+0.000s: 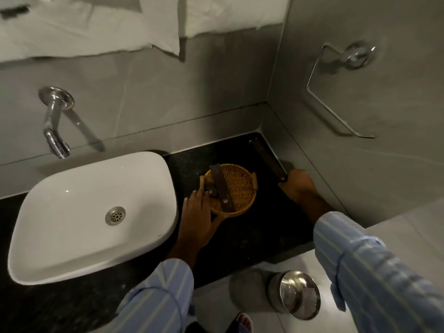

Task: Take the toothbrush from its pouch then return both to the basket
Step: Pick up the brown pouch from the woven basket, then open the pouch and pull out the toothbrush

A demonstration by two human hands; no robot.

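From the head view, a round wicker basket (pixel 236 188) sits on the dark counter (pixel 264 236), near its middle, just right of the white sink (pixel 96 212). The left hand (pixel 200 213) rests against the basket's near-left rim, fingers spread and loosely curved along the weave, thumb under the near edge; it closes on nothing else. Inside the basket a long dark pouch (pixel 222 188) lies slanted from the far-left rim toward the near side, a small pale emblem at its near end, and a shorter dark packet (pixel 212 192) lies beside it at the left rim. The right hand (pixel 298 186) is at the counter's right edge, close to the side wall, fingers closed round the near end of a second long pouch (pixel 268 159), which slants away toward the far right corner of the counter. Whether a toothbrush is in either pouch cannot be told. Both sleeves (pixel 374 272) are pale blue with stripes. A tap (pixel 54 121) juts from the wall above the sink, a wire holder (pixel 341 92) hangs on the right wall, and a steel bin (pixel 298 294) stands on the floor below the counter.
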